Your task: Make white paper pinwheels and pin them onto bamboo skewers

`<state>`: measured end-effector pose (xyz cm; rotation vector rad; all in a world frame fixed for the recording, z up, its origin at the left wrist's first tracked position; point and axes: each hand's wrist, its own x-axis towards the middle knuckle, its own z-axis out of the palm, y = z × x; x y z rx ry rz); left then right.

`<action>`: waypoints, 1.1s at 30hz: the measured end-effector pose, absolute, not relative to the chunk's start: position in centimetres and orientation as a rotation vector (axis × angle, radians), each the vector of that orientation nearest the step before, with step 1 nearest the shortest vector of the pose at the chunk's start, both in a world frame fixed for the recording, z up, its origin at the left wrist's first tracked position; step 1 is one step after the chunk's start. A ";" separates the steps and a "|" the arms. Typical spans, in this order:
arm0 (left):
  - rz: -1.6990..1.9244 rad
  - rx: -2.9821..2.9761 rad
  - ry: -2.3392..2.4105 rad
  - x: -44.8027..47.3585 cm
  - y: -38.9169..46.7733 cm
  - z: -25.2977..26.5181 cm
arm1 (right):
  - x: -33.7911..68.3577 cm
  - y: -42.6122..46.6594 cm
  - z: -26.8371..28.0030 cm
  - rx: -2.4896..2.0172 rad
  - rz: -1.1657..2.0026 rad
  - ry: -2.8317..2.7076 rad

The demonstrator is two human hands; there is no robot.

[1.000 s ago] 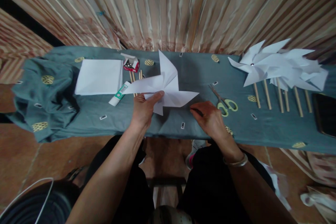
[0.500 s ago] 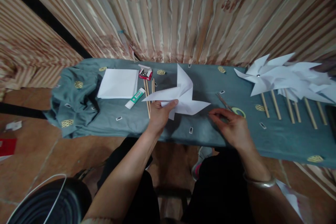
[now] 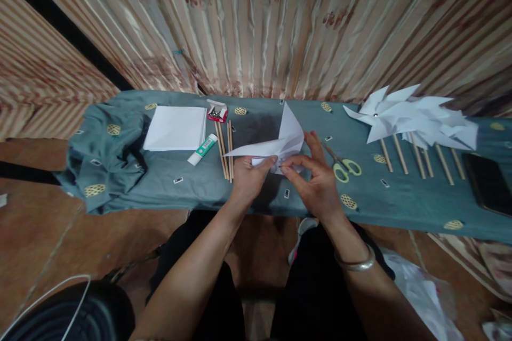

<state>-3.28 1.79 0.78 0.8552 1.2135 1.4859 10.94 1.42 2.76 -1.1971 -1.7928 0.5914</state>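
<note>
A white paper pinwheel [image 3: 291,130] without a stick is held over the middle of the cloth-covered table. My left hand [image 3: 250,175] is closed on its left side, the thumb pressed on top close to the centre. Thumb and forefinger of my right hand [image 3: 316,181] pinch at the pinwheel's centre, right beside my left thumb. Its lower and right blades are largely covered by my fingers. Whether a small pin sits between the right fingertips cannot be made out.
Left of my hands lie wooden sticks [image 3: 223,152], a glue stick [image 3: 202,149], a small red box of metal pins [image 3: 217,112] and a stack of white paper [image 3: 176,128]. On the right are scissors [image 3: 342,165], finished pinwheels on sticks [image 3: 416,117] and a black phone [image 3: 490,181].
My right hand has moved left from beside the scissors to the pinwheel and now pinches at its centre. The pinwheel has tilted a little in my left hand. The view has shifted slightly right.
</note>
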 end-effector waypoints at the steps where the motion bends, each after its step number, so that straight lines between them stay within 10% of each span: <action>1: 1.480 0.865 1.203 -3.3 1.7 0.9 | 10.6 1.5 2.7 -1.202 0.584 -1.799; 33: 1.420 0.994 1.192 -4.7 1.2 0.8 | 10.6 3.4 1.5 -1.055 1.054 -1.650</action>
